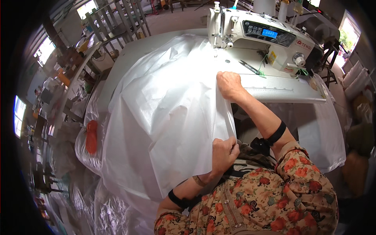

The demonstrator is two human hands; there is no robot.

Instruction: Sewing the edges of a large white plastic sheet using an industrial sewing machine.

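Observation:
A large white plastic-like sheet (156,102) spreads over the sewing table and hangs down at the front. Its right edge runs from the white sewing machine (266,33) towards me. My right hand (230,85) is closed on that edge, just in front of the needle area. Nearer my body, my left hand (224,154) grips the same edge lower down, fingers curled. Between the two hands the edge looks fairly straight. Behind my right hand, a pair of thread snips (249,67) lies on the machine bed beside a bit of green thread.
White thread cones (282,11) stand behind the machine. Clear plastic film (111,207) hangs at the lower left near an orange-red bundle (91,137). More white sheeting (321,135) drapes off the table's right end. A slatted metal rack (117,23) stands at the back left.

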